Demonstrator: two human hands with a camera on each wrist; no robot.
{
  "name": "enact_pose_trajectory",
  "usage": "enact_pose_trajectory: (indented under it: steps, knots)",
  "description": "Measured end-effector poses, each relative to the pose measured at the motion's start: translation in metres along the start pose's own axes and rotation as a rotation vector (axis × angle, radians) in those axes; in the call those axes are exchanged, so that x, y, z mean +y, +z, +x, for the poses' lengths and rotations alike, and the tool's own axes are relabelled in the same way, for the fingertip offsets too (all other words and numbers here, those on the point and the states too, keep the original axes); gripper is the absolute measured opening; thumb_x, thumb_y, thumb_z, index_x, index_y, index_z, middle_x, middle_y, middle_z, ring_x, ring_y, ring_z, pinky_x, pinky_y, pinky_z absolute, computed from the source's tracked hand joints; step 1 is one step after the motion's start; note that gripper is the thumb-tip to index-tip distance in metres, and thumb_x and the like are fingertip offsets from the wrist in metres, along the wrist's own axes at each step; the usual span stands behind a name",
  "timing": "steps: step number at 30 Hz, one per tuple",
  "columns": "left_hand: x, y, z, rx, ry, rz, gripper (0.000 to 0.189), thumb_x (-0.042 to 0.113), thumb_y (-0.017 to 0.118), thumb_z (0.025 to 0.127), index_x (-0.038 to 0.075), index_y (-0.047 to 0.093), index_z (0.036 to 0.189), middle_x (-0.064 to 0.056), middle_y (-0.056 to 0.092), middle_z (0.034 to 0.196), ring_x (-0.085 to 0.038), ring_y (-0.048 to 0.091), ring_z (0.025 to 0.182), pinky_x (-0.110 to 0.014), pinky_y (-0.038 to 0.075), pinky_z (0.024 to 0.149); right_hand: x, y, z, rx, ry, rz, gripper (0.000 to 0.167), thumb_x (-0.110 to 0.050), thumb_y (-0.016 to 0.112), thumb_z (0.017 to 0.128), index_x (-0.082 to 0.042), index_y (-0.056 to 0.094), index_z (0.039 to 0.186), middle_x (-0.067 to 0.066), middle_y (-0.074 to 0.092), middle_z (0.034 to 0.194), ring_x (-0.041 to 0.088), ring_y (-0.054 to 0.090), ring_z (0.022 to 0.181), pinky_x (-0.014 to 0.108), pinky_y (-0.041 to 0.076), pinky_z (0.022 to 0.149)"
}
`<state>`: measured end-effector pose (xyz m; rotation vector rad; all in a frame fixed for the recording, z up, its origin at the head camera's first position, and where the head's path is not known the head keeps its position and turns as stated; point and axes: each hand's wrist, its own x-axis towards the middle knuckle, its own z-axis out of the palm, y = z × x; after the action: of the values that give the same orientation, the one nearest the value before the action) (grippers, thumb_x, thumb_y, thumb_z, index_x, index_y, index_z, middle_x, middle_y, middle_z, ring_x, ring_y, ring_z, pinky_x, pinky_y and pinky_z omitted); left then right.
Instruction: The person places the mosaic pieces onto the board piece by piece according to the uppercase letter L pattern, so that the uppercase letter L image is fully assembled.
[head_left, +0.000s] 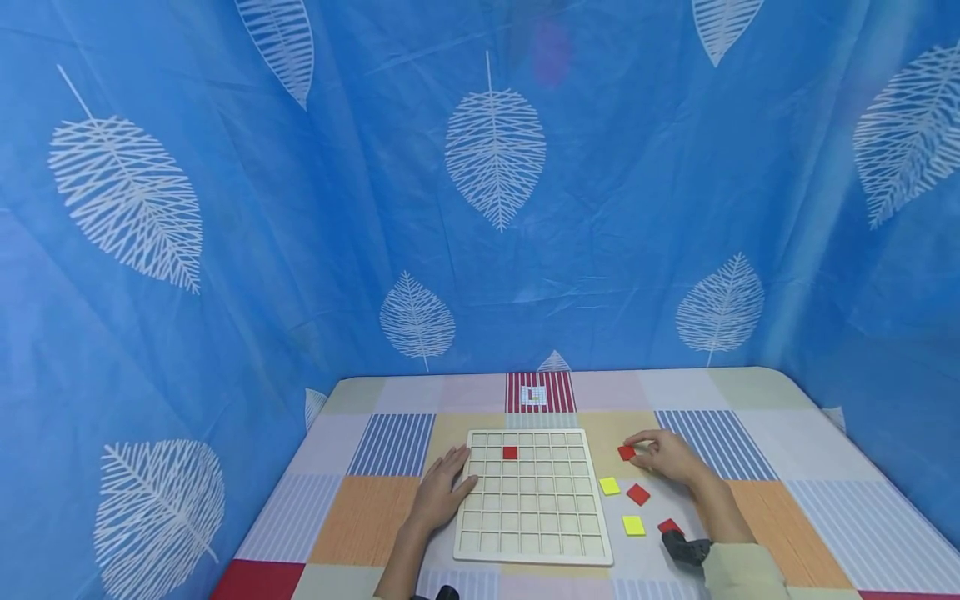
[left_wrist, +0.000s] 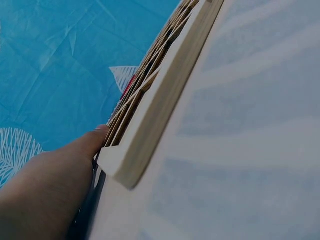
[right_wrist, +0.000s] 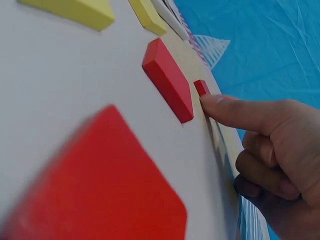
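A pale wooden grid board (head_left: 533,560) lies flat on the table, with one red tile (head_left: 510,453) in a cell of its second row from the back. My left hand (head_left: 442,492) rests along the board's left edge, fingers extended and thumb on the rim. To the right of the board, my right hand (head_left: 670,458) pinches a red square tile (head_left: 626,452) between thumb and fingers, low over the cloth. In the right wrist view the thumb covers part of this tile (right_wrist: 201,87). Nearer me lie another red tile (head_left: 638,494) and a red tile (head_left: 670,527) beside the wrist strap.
Two yellow tiles, one nearer the back (head_left: 610,486) and one nearer the front (head_left: 633,525), lie just right of the board. A small card with a grid pattern (head_left: 534,396) is at the table's back edge. Blue curtains (head_left: 600,208) with white leaves surround the patchwork-covered table (head_left: 390,508).
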<state>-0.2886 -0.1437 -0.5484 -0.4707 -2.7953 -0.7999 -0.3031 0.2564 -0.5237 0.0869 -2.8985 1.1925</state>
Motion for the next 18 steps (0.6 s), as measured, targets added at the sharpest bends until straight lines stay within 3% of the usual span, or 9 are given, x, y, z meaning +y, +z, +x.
enact_pose_trajectory:
  steps: [5, 9, 18]
  knots:
    - [0.000, 0.001, 0.001, -0.005, 0.000, -0.002, 0.056, 0.039, 0.054, 0.091, 0.008, 0.045, 0.136, -0.007, 0.043, 0.140, -0.027, 0.032, 0.132, -0.044, 0.023, 0.110, -0.007, -0.001, 0.000, 0.022, -0.007, 0.010, 0.031, -0.019, 0.075, 0.077, -0.006, 0.068, 0.104, -0.001, 0.035, 0.054, 0.013, 0.034, 0.046, 0.021, 0.028, 0.040]
    - [-0.001, 0.001, 0.001, -0.001, 0.005, -0.009, 0.056, 0.040, 0.054, 0.091, 0.008, 0.045, 0.137, -0.007, 0.043, 0.141, -0.027, 0.032, 0.133, -0.043, 0.022, 0.111, -0.022, 0.000, 0.002, 0.067, -0.072, 0.023, 0.032, -0.024, 0.075, 0.077, -0.008, 0.068, 0.104, -0.003, 0.031, 0.053, 0.011, 0.030, 0.045, 0.020, 0.025, 0.038]
    - [-0.003, 0.001, 0.001, -0.004, 0.005, -0.009, 0.057, 0.041, 0.053, 0.091, 0.008, 0.045, 0.137, -0.007, 0.043, 0.140, -0.027, 0.032, 0.133, -0.043, 0.022, 0.111, -0.085, 0.023, 0.005, 0.178, -0.187, 0.062, 0.035, -0.027, 0.077, 0.075, -0.011, 0.068, 0.105, -0.004, 0.027, 0.050, 0.010, 0.024, 0.045, 0.021, 0.020, 0.037]
